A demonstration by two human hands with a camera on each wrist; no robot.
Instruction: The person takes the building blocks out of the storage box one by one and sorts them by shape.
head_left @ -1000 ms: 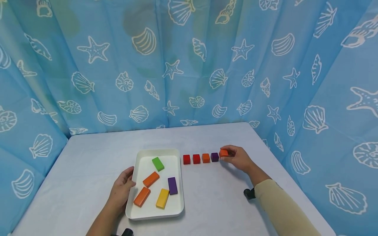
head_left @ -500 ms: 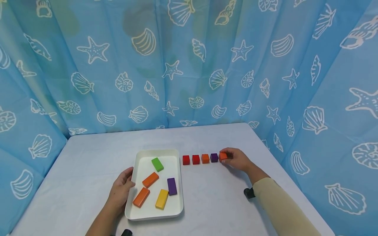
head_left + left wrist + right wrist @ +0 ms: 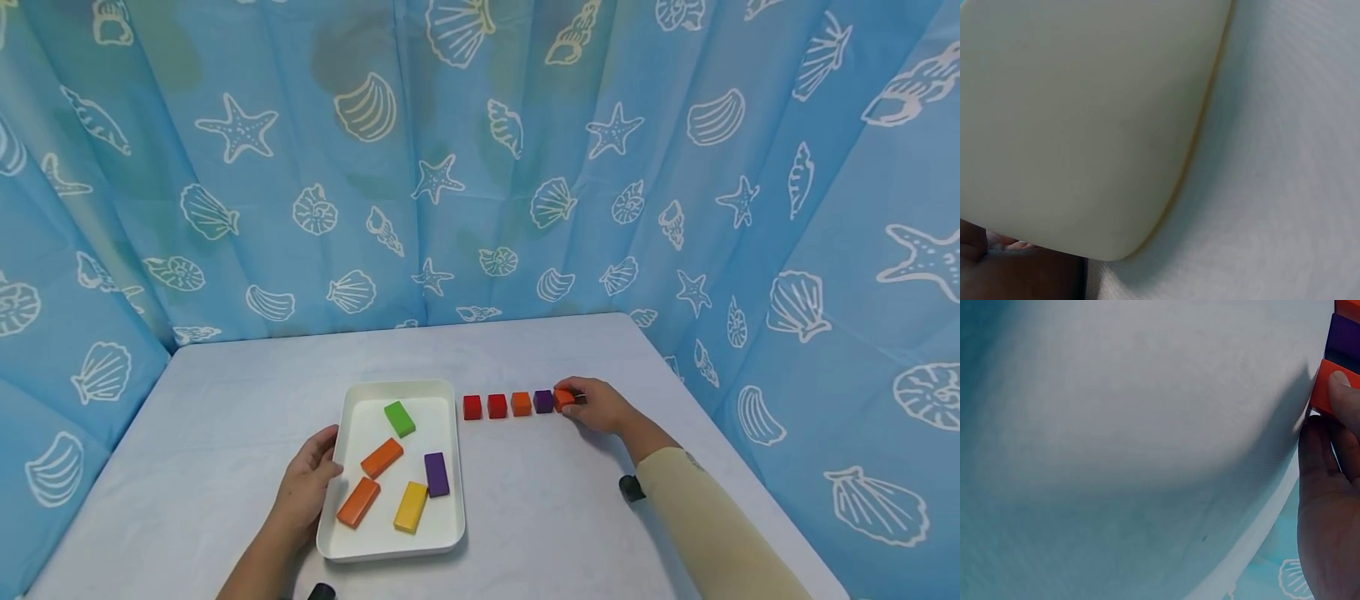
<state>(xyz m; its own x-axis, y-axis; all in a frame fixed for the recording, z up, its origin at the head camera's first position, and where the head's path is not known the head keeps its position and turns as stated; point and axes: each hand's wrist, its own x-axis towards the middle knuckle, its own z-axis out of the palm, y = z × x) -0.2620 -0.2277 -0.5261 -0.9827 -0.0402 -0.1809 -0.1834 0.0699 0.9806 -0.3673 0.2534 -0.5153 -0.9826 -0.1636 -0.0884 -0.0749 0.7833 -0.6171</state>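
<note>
My right hand pinches an orange cube between thumb and fingers, at the right end of a row. Close against its left side stands a purple cube; in the right wrist view the thumb lies on the orange cube. Further left in the row come another orange cube, a red cube and a second red cube. My left hand holds the left side of a white tray, thumb at its rim. The left wrist view shows mostly the tray's outer wall.
Inside the tray lie a green block, an orange block, a second orange block, a yellow block and a purple block. A white cloth covers the table. Blue shell-print curtains rise behind and beside it.
My right hand has lowered the orange cube and slid it left, up beside the purple cube. My left hand and the tray have stayed in place.
</note>
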